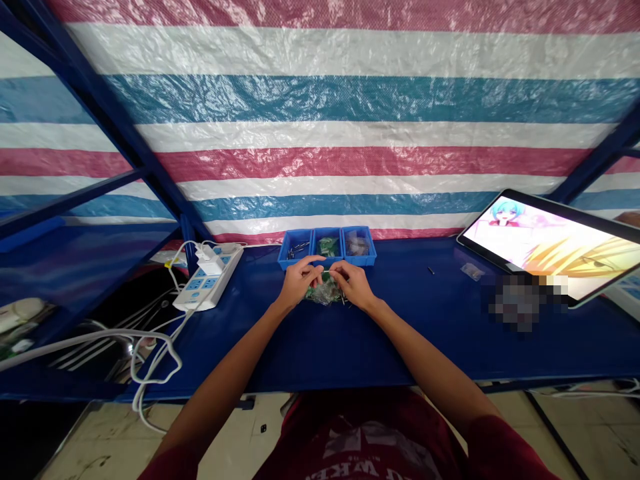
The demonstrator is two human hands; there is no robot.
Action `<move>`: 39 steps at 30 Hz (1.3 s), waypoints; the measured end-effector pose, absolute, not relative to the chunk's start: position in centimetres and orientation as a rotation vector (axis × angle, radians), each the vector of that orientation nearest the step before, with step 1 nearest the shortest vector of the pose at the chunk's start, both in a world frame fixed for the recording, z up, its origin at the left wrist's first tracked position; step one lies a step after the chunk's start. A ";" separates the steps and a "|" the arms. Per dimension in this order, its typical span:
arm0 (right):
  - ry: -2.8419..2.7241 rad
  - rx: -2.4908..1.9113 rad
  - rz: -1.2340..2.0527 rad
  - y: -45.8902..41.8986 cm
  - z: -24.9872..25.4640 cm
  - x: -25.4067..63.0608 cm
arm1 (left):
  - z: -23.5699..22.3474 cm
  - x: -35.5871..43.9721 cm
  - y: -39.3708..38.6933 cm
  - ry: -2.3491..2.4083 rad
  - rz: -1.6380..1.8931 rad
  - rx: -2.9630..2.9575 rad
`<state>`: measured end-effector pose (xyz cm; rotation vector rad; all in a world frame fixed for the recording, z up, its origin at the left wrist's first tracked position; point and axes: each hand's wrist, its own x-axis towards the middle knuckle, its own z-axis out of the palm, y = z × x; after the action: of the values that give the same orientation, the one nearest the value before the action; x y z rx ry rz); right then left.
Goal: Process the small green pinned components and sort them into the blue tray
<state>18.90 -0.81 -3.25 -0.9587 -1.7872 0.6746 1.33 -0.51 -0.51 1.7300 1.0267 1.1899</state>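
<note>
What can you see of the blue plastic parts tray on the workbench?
The bright blue plastic parts tray is a low, open rectangular container with three side-by-side compartments. The left holds thin metal pieces, the middle green pieces, the right a clear plastic bag. It sits flat at the back of the dark blue workbench, just beyond the left hand and right hand.

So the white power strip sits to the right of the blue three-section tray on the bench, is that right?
Not quite: the head view shows the white power strip to the left of the blue three-section tray, not to its right.
</note>
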 end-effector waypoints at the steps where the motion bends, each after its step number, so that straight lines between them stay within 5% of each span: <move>1: -1.775 -0.980 0.671 -0.8 -3.2 18.9 | -0.5 1.2 -0.5 1.029 1.192 1.749; 8: -1.718 -1.050 0.631 -0.6 -3.4 19.1 | 0.0 0.5 -0.3 1.147 1.132 2.079; 26: -1.769 -1.011 0.577 -0.9 -3.0 19.0 | -0.1 0.6 -0.1 1.058 1.175 1.851; 34: -1.777 -1.033 0.582 -0.8 -3.1 19.0 | 0.5 0.3 -0.5 0.944 0.852 1.914; 39: -1.705 -1.074 0.577 -0.8 -2.9 19.2 | 0.1 0.3 0.4 1.094 1.133 1.612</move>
<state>19.16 -0.79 -2.92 -1.0735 -1.7046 0.5774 0.33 0.38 0.06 1.6118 1.0936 1.1335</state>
